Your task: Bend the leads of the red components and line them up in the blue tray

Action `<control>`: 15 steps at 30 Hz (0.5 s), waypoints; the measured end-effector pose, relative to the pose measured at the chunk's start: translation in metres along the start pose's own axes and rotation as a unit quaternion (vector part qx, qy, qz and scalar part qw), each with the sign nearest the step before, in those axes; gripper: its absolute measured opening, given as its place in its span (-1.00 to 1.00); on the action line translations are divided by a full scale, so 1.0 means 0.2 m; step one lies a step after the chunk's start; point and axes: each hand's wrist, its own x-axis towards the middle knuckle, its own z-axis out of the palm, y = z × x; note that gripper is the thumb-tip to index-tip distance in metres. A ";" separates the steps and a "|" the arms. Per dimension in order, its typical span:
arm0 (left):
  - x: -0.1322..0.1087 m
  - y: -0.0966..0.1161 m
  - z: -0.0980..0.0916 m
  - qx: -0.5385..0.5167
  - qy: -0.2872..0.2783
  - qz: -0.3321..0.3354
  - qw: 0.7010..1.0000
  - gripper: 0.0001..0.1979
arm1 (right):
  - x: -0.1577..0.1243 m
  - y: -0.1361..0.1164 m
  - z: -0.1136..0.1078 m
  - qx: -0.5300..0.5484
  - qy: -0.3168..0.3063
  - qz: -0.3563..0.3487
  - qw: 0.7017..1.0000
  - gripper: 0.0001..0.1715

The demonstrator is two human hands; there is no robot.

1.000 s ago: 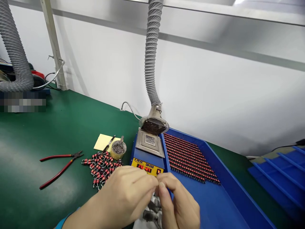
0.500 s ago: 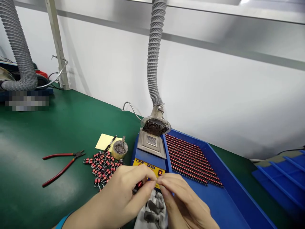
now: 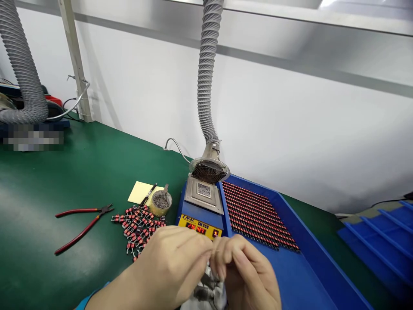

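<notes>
Just in front of the solder pot (image 3: 202, 234), my left hand (image 3: 174, 262) and my right hand (image 3: 247, 267) meet with their fingertips together. Both are closed in a pinch, and whatever is between the fingers is hidden. Under them lies a white, black-stained bundle (image 3: 206, 292), like a worn glove, mostly covered by the hands. Left of my left hand is a loose pile of small red-and-black coils (image 3: 138, 230) with bent wire ends. To the right, a blue tray (image 3: 309, 280) holds neat rows of similar red-and-black parts (image 3: 258, 211).
Red-handled cutters (image 3: 87, 228) lie open on the green table (image 3: 106, 172). A small pot of grey dross (image 3: 160, 202) stands by a pen (image 3: 148, 194) and yellow paper (image 3: 137, 192). A fume hose (image 3: 208, 82) hangs over the solder pot. Blue ribbed trays (image 3: 380, 245) are at far right.
My right hand's fingers have curled in more tightly against my left fingertips. A red-and-black part seen under my left fingers is now hidden. The solder pot's red display has come into view.
</notes>
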 end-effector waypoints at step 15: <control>0.00 0.00 0.01 0.017 0.013 0.014 1.000 -0.77 | 0.00 0.00 0.01 0.004 -0.008 0.012 1.000 -0.63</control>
